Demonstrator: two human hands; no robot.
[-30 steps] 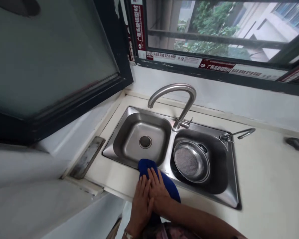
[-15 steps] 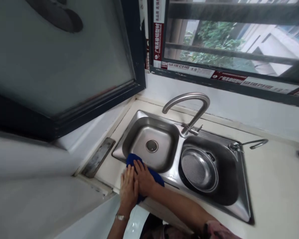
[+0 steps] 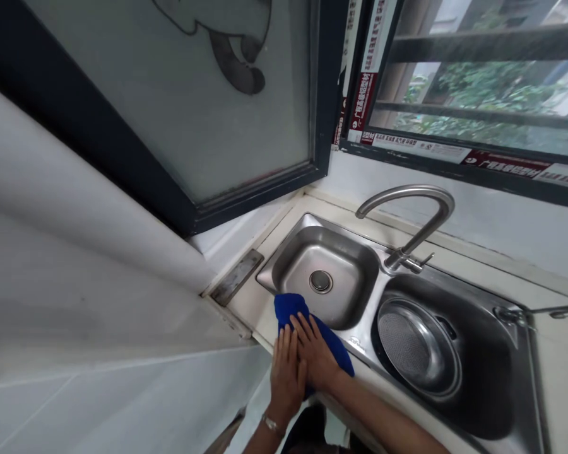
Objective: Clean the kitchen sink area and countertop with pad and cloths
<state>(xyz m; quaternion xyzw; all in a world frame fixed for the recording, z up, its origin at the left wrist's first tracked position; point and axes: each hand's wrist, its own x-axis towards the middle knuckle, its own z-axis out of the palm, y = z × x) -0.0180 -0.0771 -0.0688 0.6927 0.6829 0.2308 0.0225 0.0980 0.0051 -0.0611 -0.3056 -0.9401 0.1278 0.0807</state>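
Observation:
A blue cloth [image 3: 337,348] lies over the front left edge of the sink and the counter beside it. My right hand [image 3: 316,354] rests flat on the cloth, its fingers stretched out and slightly apart. Close against it, my left hand [image 3: 286,372] also lies flat with straight fingers, its fingertips on the cloth. Part of the cloth is hidden under both hands. The left basin [image 3: 353,309] of the steel sink, with a round drain [image 3: 320,282], is just beyond them.
In the right basin [image 3: 490,384] sits a round steel strainer [image 3: 407,343]. A curved faucet [image 3: 421,192] rises behind the sink, and a thin second spout [image 3: 549,310] stands at its right. An open frosted window panel [image 3: 246,132] overhangs on the left. A metal strip [image 3: 236,277] lies by the wall.
My view has turned left, so the sink and faucet appear farther right. Both hands stay flat on the cloth, and more of its blue far end shows beyond my fingers.

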